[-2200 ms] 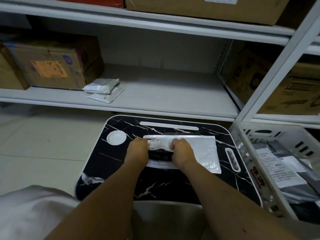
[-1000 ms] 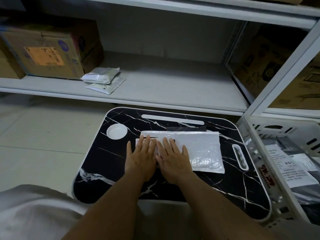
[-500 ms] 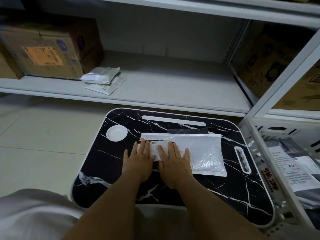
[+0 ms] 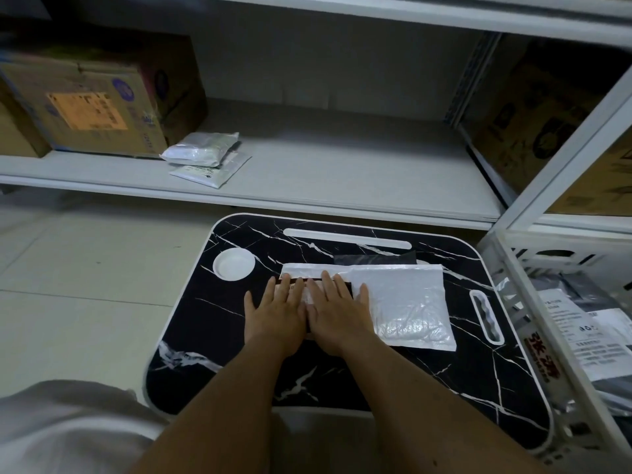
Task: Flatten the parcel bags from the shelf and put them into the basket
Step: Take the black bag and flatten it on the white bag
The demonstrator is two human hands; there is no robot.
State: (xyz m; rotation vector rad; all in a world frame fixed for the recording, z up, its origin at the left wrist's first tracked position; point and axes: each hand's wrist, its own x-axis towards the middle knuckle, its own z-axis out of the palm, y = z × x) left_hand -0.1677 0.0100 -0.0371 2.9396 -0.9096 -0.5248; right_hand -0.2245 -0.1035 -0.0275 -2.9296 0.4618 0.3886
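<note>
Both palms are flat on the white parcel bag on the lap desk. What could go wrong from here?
1. Both hands, left hand and right hand, press only the left part of the parcel bag; its right part looks puffy and may stay unflattened.
2. The lap desk looks glossy, so the bag might slide toward the basket.
3. Two bags on the shelf could be overlooked.

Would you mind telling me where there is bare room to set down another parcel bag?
Free: the shelf right of the two stacked parcel bags, and the lap table left of the hands. Crowded: the table's middle, where the left hand and right hand press the white bubble mailer; the basket holds bags.
</note>
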